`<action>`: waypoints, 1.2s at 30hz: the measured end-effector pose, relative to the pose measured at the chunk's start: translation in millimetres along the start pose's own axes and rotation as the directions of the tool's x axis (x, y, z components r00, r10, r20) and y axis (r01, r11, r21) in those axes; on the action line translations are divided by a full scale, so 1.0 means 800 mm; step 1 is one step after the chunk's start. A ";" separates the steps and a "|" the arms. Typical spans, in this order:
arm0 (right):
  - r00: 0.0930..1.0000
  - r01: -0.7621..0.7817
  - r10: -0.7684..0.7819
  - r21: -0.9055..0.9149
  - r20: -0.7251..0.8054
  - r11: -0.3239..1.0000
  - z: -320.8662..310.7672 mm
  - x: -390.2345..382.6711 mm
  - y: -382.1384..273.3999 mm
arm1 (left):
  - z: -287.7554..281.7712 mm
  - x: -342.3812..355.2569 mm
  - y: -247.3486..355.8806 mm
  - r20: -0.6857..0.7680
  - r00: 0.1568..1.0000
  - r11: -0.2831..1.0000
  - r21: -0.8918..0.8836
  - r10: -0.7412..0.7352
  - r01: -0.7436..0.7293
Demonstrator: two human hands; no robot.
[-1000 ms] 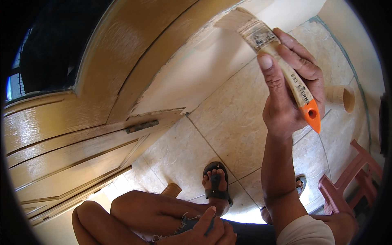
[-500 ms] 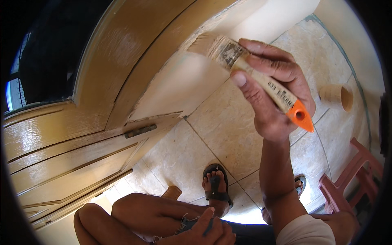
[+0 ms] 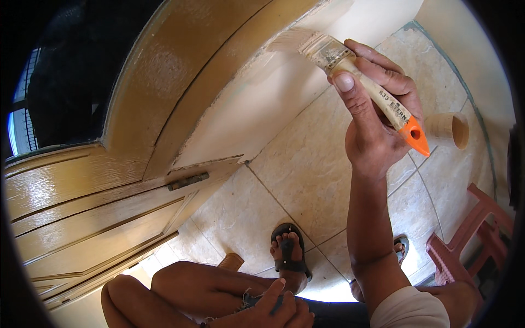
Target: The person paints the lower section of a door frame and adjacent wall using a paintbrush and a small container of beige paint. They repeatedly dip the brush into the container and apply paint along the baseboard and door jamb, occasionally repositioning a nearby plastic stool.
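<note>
My right hand is wrapped round the pale wooden handle of a paintbrush, thumb and fingers close to the metal band. The brush's orange handle tip points down and right. Its bristles, coated in light paint, reach the seam where the brown wooden door frame meets the cream wall. Whether the bristles press on the frame, the wall or both is hard to tell. At the bottom, my left hand rests on my leg with fingers loosely stretched and nothing visible in it.
A brown wooden door with a metal hinge stands at the left. On the tiled floor lie a tan cylinder at the right and a similar one near my legs. A reddish plastic stool stands at the lower right.
My right hand and the paintbrush have moved up and to the right along the frame's edge. My left hand stays on my leg, almost unmoved.
</note>
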State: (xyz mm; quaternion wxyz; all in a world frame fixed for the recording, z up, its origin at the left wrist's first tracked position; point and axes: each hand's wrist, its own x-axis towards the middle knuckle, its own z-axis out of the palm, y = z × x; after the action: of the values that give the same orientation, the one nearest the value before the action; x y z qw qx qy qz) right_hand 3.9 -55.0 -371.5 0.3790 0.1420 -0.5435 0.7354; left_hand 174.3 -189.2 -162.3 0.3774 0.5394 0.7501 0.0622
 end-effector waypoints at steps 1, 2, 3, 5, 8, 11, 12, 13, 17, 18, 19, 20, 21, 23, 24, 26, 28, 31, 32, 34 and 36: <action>1.000 -0.008 0.008 -0.001 -0.003 1.000 0.000 0.000 0.001 | 0.001 0.000 0.001 -0.008 1.000 1.000 -0.005 -0.009 0.009; 1.000 -0.016 0.016 -0.003 -0.006 1.000 -0.001 0.001 0.002 | 0.003 0.000 0.002 -0.016 1.000 1.000 -0.011 -0.019 0.018; 1.000 -0.024 0.024 -0.004 -0.009 1.000 -0.001 0.002 0.004 | 0.005 0.000 0.003 -0.024 0.999 0.999 -0.016 -0.028 0.028; 1.000 -0.006 0.005 -0.045 -0.010 0.999 -0.006 0.008 0.006 | 0.006 0.000 0.003 -0.043 0.999 1.000 -0.009 -0.028 0.027; 0.999 -0.017 0.015 -0.057 -0.033 0.998 -0.008 0.012 0.006 | 0.008 0.001 0.004 -0.061 0.997 0.999 -0.010 -0.040 0.040; 0.995 -0.045 0.046 0.016 -0.092 0.999 -0.010 0.016 0.007 | 0.009 0.001 0.004 -0.056 0.997 0.999 -0.009 -0.044 0.043; 0.992 -0.052 0.058 0.050 -0.115 0.997 -0.011 0.018 0.008 | 0.009 0.001 0.005 -0.051 0.998 0.999 -0.008 -0.042 0.042; 0.993 -0.023 0.023 -0.001 -0.112 1.000 -0.013 0.020 0.010 | 0.009 0.001 0.005 -0.049 0.998 0.999 -0.011 -0.040 0.040; 0.987 0.017 -0.032 -0.095 -0.160 0.995 -0.025 0.021 0.012 | 0.007 0.000 0.003 -0.035 0.999 0.999 -0.030 -0.026 0.025; 0.982 0.008 -0.025 -0.092 -0.190 0.996 -0.026 0.018 0.011 | 0.007 0.000 0.002 -0.030 0.999 0.999 -0.036 -0.021 0.019; 0.974 0.011 -0.036 -0.111 -0.222 0.994 -0.027 0.017 0.009 | 0.005 0.001 0.002 -0.025 1.000 0.999 -0.034 -0.018 0.017; 0.966 0.014 -0.047 -0.131 -0.255 0.991 -0.027 0.015 0.006 | 0.004 0.002 0.002 -0.020 1.000 0.999 -0.031 -0.015 0.015; 0.956 0.017 -0.060 -0.152 -0.287 0.988 -0.027 0.014 0.005 | 0.004 0.003 0.002 -0.015 1.000 1.000 -0.029 -0.011 0.011; 0.959 0.077 -0.145 -0.269 -0.242 0.960 -0.024 0.011 0.013 | 0.011 0.001 0.008 -0.032 0.999 0.999 -0.011 -0.042 0.042; 0.959 0.108 -0.185 -0.326 -0.216 0.939 -0.022 0.012 0.015 | 0.014 0.001 0.010 -0.041 0.998 0.998 -0.003 -0.057 0.057; 0.951 0.119 -0.200 -0.319 -0.234 0.940 -0.019 0.017 0.015 | 0.014 0.001 0.012 -0.044 0.997 0.998 -0.002 -0.057 0.057; 0.946 0.142 -0.228 -0.336 -0.231 0.931 -0.019 0.022 0.017 | 0.014 0.002 0.013 -0.046 0.997 0.998 0.000 -0.057 0.057; 0.943 0.149 -0.238 -0.344 -0.233 0.927 -0.013 0.021 0.018 | 0.015 0.003 0.013 -0.041 0.997 0.998 0.004 -0.058 0.058; 0.944 0.152 -0.247 -0.373 -0.220 0.915 -0.011 0.020 0.017 | 0.014 0.003 0.013 -0.034 0.998 0.998 0.006 -0.056 0.056; 0.949 0.145 -0.231 -0.355 -0.215 0.924 -0.007 0.016 0.020 | 0.014 0.004 0.013 -0.029 0.998 0.999 0.007 -0.051 0.051; 0.953 0.161 -0.236 -0.342 -0.189 0.926 -0.006 0.015 0.025 | 0.013 0.005 0.013 -0.033 0.998 0.999 0.008 -0.044 0.045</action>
State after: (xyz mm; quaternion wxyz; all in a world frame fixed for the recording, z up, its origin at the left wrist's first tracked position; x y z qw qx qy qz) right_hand -17.0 -48.1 -379.9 0.5295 0.0478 -0.5922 0.6055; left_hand 188.3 -185.2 -166.7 0.3641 0.5231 0.7683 0.0591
